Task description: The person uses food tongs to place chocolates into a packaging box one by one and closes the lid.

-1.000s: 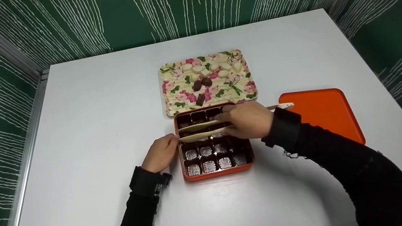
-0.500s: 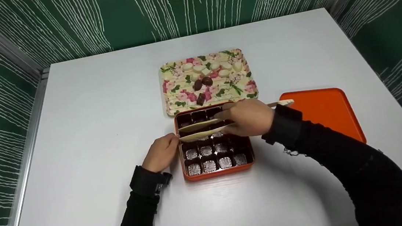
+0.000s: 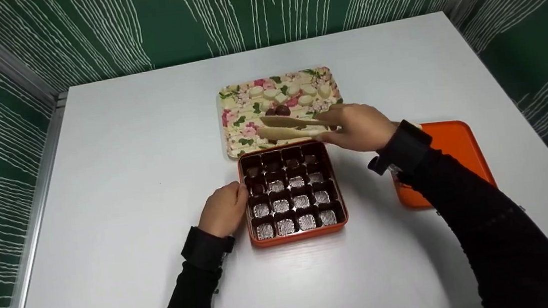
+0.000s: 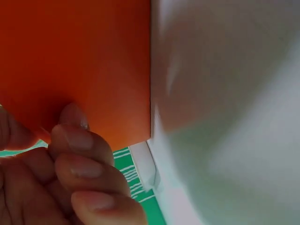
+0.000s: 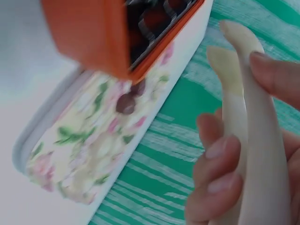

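My left hand [image 3: 223,211] holds the left wall of an orange box [image 3: 298,236], with its thumb near the rim. Up close in the left wrist view, its fingers curl against the box's plain orange side [image 4: 103,61]. My right hand [image 3: 364,127] grips pale tongs [image 3: 287,132] over the near edge of a floral tray [image 3: 238,131]. The tongs' two tips stand apart with nothing between them. Inside the box is a dark divided insert; brown chocolates sit in its far row and one chocolate [image 3: 257,189] lies in the second row's left cell.
On the tray lie several white chocolates [image 3: 305,100] and a brown chocolate [image 3: 282,110], with others partly behind the tongs. An orange lid [image 3: 455,156] lies at the right, partly under my right forearm. Green panels with white streaks [image 3: 270,8] stand behind the white table [image 3: 151,135].
My right hand has lifted the tongs out of the box and moved them away from me, over the tray. The chocolate in the second row now shows. My left hand stays at the box.
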The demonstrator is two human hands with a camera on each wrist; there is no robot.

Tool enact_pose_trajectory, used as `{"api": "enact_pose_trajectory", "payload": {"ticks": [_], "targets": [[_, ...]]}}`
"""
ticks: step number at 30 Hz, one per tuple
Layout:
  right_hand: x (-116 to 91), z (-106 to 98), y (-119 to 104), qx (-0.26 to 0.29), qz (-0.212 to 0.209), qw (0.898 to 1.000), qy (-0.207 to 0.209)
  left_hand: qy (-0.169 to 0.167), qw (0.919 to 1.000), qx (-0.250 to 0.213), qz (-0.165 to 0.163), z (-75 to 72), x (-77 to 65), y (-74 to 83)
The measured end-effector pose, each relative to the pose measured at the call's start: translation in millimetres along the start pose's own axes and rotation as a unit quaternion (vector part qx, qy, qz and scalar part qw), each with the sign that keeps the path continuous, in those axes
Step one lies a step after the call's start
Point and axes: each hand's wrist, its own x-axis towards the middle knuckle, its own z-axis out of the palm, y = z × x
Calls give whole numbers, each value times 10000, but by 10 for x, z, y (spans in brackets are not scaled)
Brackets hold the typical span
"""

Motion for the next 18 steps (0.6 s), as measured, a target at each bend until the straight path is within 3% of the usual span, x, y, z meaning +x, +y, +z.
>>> {"api": "enact_pose_trajectory", "payload": {"ticks": [7, 13, 18], "targets": [[83, 57, 249, -106, 810, 9966, 64, 205, 9986, 455, 158, 35, -11, 37], [163, 138, 325, -351, 915, 9945, -376, 250, 9984, 498, 127, 43, -13, 42], [192, 129, 351, -701, 987, 9917, -429, 236, 9983, 512, 134, 40, -5, 43]]}}
